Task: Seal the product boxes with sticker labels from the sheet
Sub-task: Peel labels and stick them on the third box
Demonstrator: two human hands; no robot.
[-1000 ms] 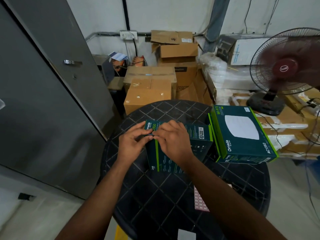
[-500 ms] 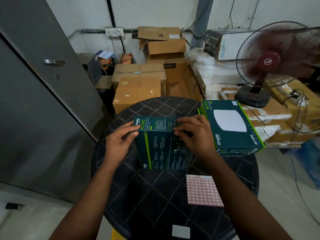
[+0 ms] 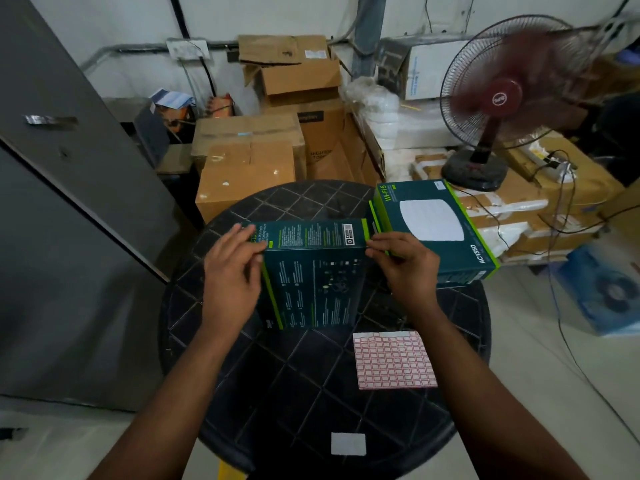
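A dark green product box [image 3: 313, 271] stands tilted on the round black table [image 3: 277, 382], its printed back facing me. My left hand [image 3: 230, 271] lies against the box's left side with fingers nearly straight over the top left corner. My right hand [image 3: 403, 263] grips the box's upper right corner with curled fingers. A pink and white sticker sheet [image 3: 394, 360] lies flat on the table just below my right wrist. A second green box [image 3: 436, 226] with a white square picture rests at the table's right rim.
A small white label [image 3: 348, 444] sits at the table's near edge. Cardboard cartons [image 3: 246, 168] are stacked behind the table. A running red pedestal fan [image 3: 498, 98] stands on boxes to the right, and a grey door [image 3: 62, 202] is at the left.
The box has been turned and tipped up, and my hands have slid apart from its top middle to its two sides. The sticker sheet has come fully into view.
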